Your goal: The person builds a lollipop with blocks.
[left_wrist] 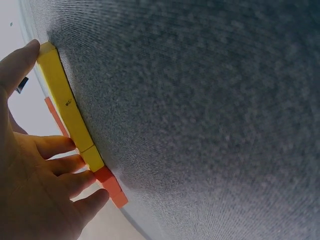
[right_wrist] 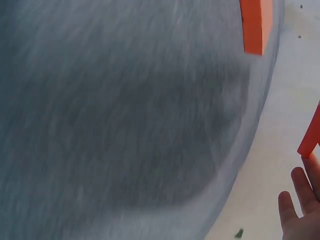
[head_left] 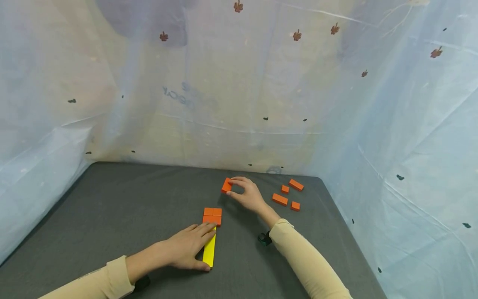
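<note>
My left hand [head_left: 188, 246] lies along a yellow block strip [head_left: 209, 251]; its thumb is at the near end and its straight fingers touch the far part. In the left wrist view, a seam divides the yellow strip [left_wrist: 64, 95] into a long and a short piece. Orange blocks [head_left: 212, 216] adjoin its far end, partly covered by the fingertips. Farther back, my right hand [head_left: 247, 194] pinches another orange block [head_left: 225, 185] between thumb and fingers. In the right wrist view that block [right_wrist: 311, 134] shows at the right edge, against the fingertips.
Several loose orange blocks, long ones [head_left: 279, 199] and short ones [head_left: 295, 206], lie to the right of my right hand. They are on a dark grey cloth-covered table [head_left: 142, 203]. Pale translucent sheeting [head_left: 224, 104] with leaf marks rises behind the table and at both sides.
</note>
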{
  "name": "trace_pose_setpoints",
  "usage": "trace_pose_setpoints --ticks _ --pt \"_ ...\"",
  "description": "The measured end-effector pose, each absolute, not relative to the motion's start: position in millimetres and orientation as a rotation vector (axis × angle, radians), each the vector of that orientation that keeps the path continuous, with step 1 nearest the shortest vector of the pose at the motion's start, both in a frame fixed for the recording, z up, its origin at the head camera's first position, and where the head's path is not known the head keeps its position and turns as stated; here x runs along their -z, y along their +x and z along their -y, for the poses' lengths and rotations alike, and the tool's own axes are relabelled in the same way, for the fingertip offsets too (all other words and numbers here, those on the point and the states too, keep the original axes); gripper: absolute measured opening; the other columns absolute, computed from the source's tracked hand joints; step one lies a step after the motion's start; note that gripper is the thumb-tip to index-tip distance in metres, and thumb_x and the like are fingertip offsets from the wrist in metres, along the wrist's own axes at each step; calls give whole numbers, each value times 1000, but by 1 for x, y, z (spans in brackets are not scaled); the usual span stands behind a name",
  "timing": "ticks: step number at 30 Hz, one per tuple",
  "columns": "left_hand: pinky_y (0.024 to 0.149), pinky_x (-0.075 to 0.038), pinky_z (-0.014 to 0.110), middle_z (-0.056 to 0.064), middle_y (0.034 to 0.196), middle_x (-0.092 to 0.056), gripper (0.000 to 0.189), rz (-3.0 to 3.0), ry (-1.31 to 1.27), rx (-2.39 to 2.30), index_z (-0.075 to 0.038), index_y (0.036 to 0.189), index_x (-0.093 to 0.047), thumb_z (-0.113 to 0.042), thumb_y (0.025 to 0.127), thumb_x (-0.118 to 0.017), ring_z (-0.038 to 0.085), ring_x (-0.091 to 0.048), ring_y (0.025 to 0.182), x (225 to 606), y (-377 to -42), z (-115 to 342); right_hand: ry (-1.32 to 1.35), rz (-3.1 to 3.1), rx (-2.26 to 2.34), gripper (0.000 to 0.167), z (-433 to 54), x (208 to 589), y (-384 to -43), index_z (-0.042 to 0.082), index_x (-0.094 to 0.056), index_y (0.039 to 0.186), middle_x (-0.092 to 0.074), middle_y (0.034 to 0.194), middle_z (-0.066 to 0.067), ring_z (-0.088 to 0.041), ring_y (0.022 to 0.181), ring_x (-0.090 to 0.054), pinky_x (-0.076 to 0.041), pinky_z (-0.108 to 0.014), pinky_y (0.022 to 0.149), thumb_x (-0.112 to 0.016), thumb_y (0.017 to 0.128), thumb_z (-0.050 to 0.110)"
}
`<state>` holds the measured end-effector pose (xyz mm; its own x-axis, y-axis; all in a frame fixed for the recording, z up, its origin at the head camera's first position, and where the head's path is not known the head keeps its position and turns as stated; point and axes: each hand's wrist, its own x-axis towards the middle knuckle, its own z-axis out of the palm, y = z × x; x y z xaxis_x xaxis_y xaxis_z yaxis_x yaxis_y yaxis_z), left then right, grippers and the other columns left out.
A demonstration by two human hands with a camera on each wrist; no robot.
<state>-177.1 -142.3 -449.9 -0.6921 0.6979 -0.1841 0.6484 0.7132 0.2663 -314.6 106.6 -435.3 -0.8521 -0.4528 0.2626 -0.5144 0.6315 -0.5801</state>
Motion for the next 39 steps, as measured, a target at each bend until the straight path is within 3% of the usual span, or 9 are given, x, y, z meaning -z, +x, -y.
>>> trace_pose_setpoints --ticks 19,39 --pt "120 -33 57 10 170 -28 101 -2650 1085 -273 -9 160 -41 -74 88 -67 29 -29 156 451 -177 144 995 2873 -976 46 -48 457 -303 14 -67 140 -58 149 -3 -26 140 -51 -42 -47 116 -71 100 37" --pt "120 -33 56 8 170 -28 100 -2652 1077 -271 -9 160 -41 -73 87 -68 27 -29 156 451 -178 144 1128 2984 -858 46 -33 462 -301 17 -67 142 -59 147 -1 -23 139 -52 -42 -42 116 -72 100 35"
